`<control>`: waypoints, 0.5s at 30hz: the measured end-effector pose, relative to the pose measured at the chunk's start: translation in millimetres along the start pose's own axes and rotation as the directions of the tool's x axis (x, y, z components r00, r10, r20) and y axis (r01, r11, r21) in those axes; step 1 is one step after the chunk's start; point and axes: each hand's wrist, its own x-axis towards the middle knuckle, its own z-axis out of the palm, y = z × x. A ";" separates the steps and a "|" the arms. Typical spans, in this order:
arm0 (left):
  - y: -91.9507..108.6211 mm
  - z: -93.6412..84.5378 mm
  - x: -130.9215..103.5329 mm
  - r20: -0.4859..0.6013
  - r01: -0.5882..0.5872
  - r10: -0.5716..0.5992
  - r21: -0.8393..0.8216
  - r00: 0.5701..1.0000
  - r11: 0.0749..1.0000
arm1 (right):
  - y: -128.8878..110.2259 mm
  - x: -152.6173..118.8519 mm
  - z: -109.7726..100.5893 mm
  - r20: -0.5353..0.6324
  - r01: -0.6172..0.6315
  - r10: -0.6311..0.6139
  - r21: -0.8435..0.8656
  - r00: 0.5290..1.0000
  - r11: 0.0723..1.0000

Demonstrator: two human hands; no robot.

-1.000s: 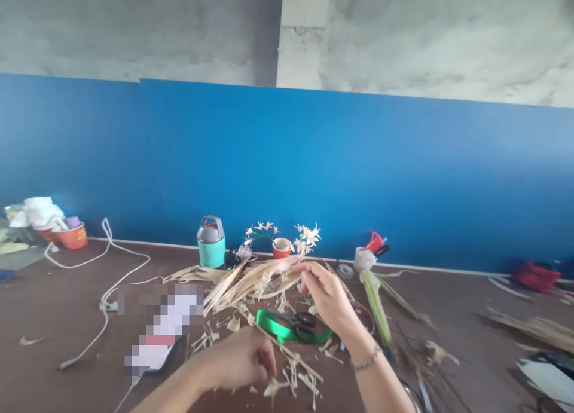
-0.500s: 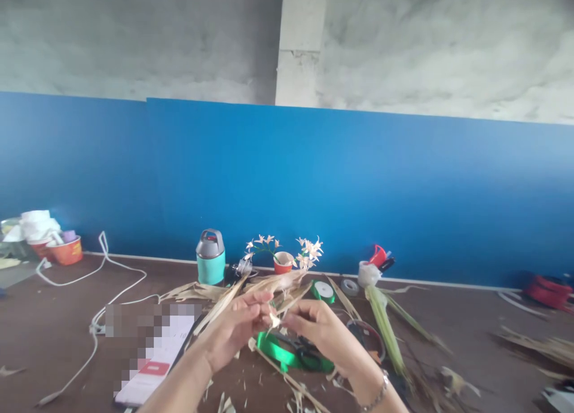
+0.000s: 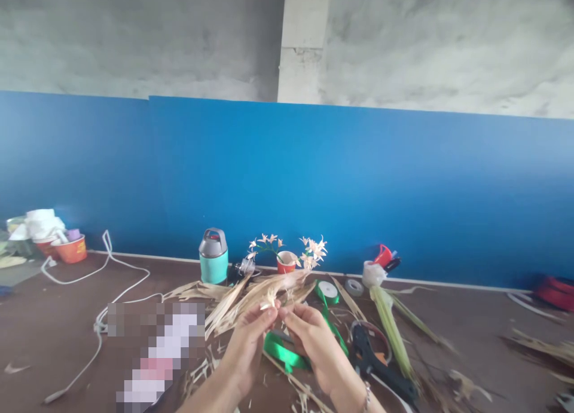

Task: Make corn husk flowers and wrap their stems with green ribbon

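Note:
My left hand (image 3: pixel 249 341) and my right hand (image 3: pixel 309 338) meet in front of me above the brown table (image 3: pixel 67 317). Together their fingertips pinch a small pale dried-leaf piece (image 3: pixel 269 302). Just behind it lies a pile of dried straw-coloured leaf strips (image 3: pixel 237 293). Under my hands runs a green ribbon (image 3: pixel 280 350), leading to a green ribbon roll (image 3: pixel 326 290). A black tool (image 3: pixel 376 362) lies to the right of my right wrist.
A teal flask (image 3: pixel 213 256), a small red cup with pale handmade flowers (image 3: pixel 287 254), tape rolls (image 3: pixel 356 286) and a green leaf bundle (image 3: pixel 390 323) stand by the blue wall. A white cable (image 3: pixel 103 287) and orange bowls (image 3: pixel 67 248) lie left. Leaf scraps litter the table.
My left hand rose from the table to meet my right hand, which came back from the leaf pile. Both hands now hold the small leaf piece slightly higher and closer together.

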 end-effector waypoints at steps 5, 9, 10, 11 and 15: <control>9.4 1.1 1.7 -0.076 0.107 -0.120 -0.154 0.990 0.982 | 0.1 -1.4 -2.1 -0.053 -0.001 -0.002 -0.049 0.999 0.999; 23.3 2.1 3.8 -0.117 0.167 -0.215 -0.325 0.970 0.931 | 3.9 3.4 -7.3 0.022 0.096 -0.094 -0.194 0.995 0.976; 26.4 2.2 4.4 -0.122 0.168 -0.221 -0.343 0.968 0.924 | 4.9 4.5 -8.4 0.054 0.137 -0.127 -0.254 0.990 0.958; 29.2 2.1 5.2 -0.127 0.167 -0.225 -0.356 0.966 0.920 | 5.5 5.3 -9.3 0.082 0.170 -0.151 -0.310 0.985 0.935; 36.0 1.3 7.7 -0.146 0.150 -0.218 -0.373 0.965 0.916 | 4.2 4.5 -10.9 0.126 0.238 -0.202 -0.462 0.971 0.854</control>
